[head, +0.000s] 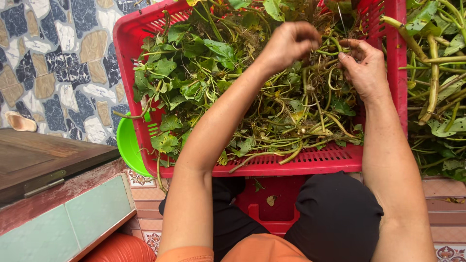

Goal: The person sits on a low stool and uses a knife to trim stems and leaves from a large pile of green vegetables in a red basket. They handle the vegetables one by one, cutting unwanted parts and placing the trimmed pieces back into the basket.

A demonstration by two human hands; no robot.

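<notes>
Both grips are down in the greens: from the head view I see my left hand (pixel 290 44) curled knuckles-up over a tangle of vine stems (pixel 310 104), fingers closed into the tangle, though what exactly they pinch is hidden under the hand. My right hand (pixel 365 68) sits just beside it, thumb and fingertips pressed together on a thin stem at the top of the pile. The stems and leaves (pixel 194 73) fill the red plastic crate (pixel 291 162) right under both grips, with the leafier part lying off to the left of my left hand. I judge the step in hand to be sorting or plucking the stems, and the next move would call for a firm pinch on one stem while the other hand steadies the bunch. Right of my right hand, outside the crate wall, lies a further heap of thicker stalks (pixel 433 73). Left of the crate a green bowl (pixel 127 145) peeks out, and nearer me stands a wooden-topped desk (pixel 43 160). I see no packages, labels or signs anywhere.
</notes>
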